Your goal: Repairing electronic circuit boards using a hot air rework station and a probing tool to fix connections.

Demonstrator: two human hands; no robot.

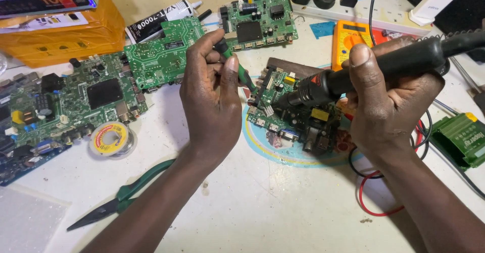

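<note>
Circuit board (295, 112) lies flat on the white surface (262, 202), between both hands. Left hand (209, 99) has fingers clamped on a green-handled tool (237, 71); right hand (386, 99) fingers clamped round a black hot-air handpiece (353, 76), nozzle touching or just above the board. Judged light, stiff, fragile; hold by bare edges.

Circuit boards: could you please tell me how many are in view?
4: top centre; green one by the left hand; large one at left; one under the tools. Another may lie partly hidden at the left edge.
</note>
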